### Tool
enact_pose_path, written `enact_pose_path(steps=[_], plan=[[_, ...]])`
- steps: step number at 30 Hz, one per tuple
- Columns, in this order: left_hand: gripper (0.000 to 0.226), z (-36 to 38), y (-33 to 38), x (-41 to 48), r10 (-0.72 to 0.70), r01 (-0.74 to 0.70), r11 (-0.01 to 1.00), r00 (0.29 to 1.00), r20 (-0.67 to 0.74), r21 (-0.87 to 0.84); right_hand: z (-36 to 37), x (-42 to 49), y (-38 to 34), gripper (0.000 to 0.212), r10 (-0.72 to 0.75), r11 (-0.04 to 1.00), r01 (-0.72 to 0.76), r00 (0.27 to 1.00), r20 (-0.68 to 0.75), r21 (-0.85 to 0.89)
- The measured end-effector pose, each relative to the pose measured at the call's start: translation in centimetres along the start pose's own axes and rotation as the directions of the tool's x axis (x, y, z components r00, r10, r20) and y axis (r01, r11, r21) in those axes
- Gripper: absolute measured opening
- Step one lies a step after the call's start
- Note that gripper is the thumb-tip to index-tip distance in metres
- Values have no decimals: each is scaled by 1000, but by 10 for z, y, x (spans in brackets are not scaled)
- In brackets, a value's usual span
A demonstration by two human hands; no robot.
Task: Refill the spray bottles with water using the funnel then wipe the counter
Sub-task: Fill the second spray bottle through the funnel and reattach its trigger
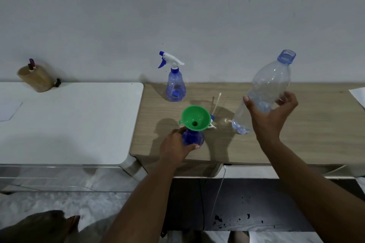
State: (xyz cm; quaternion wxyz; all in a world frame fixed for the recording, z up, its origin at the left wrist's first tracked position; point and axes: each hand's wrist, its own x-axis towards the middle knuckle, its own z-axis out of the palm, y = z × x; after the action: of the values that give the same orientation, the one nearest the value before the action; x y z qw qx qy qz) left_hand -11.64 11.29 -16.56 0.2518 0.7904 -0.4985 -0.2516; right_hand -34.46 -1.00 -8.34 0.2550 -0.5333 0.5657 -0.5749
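A green funnel (195, 118) sits in the neck of a blue spray bottle (192, 137) near the front edge of the wooden counter (296, 140). My left hand (176, 147) grips that bottle's body. A large clear plastic water bottle (266, 90), cap off, stands tilted with its base on the counter; my right hand (271, 113) is around its middle, fingers spread and loosely touching it. It looks nearly empty. A second blue spray bottle (175, 87) with its white and blue trigger head on stands at the back by the wall. A removed sprayer head with its dip tube (214, 111) lies behind the funnel.
To the left is a white table (69, 124) with a tan holder (36, 79) at its back and a paper sheet (8, 110). White paper (357, 96) lies at the counter's right edge. Dark wet drops (233, 221) mark the floor below.
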Motion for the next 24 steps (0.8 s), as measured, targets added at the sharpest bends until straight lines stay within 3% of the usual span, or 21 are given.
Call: enact_pose_path(steps=[3, 7, 14, 17, 20, 24], plan=[[73, 2, 3, 0, -5, 5, 1000, 1000, 13, -9, -1, 24, -7, 99, 95, 990, -106, 989, 116, 90], [72, 3, 3, 0, 5, -5, 999, 1000, 5, -35, -1, 45, -7, 86, 115, 987, -133, 976, 185, 88], [73, 1, 3, -2, -5, 6, 999, 1000, 17, -54, -6, 52, -14, 69, 38, 999, -38, 968, 250, -2], [77, 1, 2, -2, -5, 5, 999, 1000, 19, -35, -14, 56, -21, 67, -8, 1000, -3, 905, 426, 26], [77, 2, 2, -1, -17, 17, 999, 999, 28, -32, -22, 60, -37, 72, -11, 1000, -5, 796, 605, 25], [76, 0, 2, 0, -14, 15, 999, 999, 29, -30, -20, 55, -53, 77, -31, 991, 113, 690, 723, -65]])
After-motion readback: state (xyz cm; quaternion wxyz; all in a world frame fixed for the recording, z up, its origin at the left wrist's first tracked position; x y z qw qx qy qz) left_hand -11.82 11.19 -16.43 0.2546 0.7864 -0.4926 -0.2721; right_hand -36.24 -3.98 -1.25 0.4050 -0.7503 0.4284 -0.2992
